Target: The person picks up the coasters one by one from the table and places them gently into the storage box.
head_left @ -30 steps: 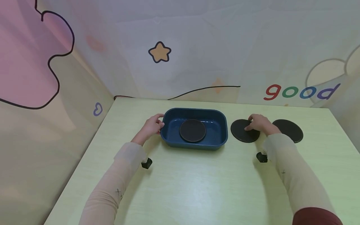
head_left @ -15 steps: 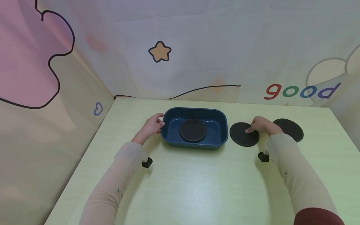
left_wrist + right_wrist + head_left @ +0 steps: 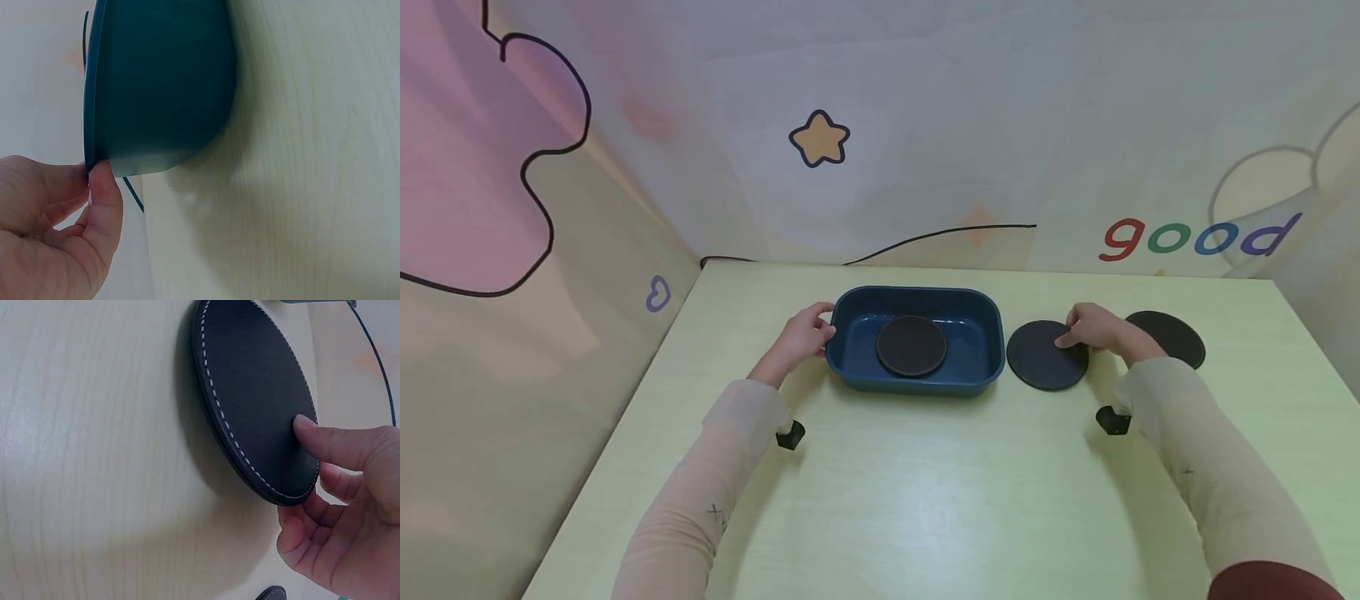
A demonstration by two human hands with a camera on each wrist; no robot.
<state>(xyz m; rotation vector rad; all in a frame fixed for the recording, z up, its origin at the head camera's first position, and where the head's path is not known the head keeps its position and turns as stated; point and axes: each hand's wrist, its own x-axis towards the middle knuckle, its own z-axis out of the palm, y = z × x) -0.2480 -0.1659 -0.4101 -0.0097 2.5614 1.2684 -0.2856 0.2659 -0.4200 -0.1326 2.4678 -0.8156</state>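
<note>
A dark blue rectangular tray stands mid-table with one round black coaster lying inside it. My left hand holds the tray's left rim, thumb against the edge. Just right of the tray is a second black coaster with white stitching. My right hand pinches its right edge, thumb on top and fingers curled beneath. That edge looks slightly raised and casts a shadow on the table.
A third black coaster lies flat behind my right hand, partly hidden by it. The pale wooden table is walled by printed fabric at the back and left. A small black mount sits under my left wrist.
The coaster under my right hand has shifted a little left, closer to the tray. My left hand stays on the tray's rim.
</note>
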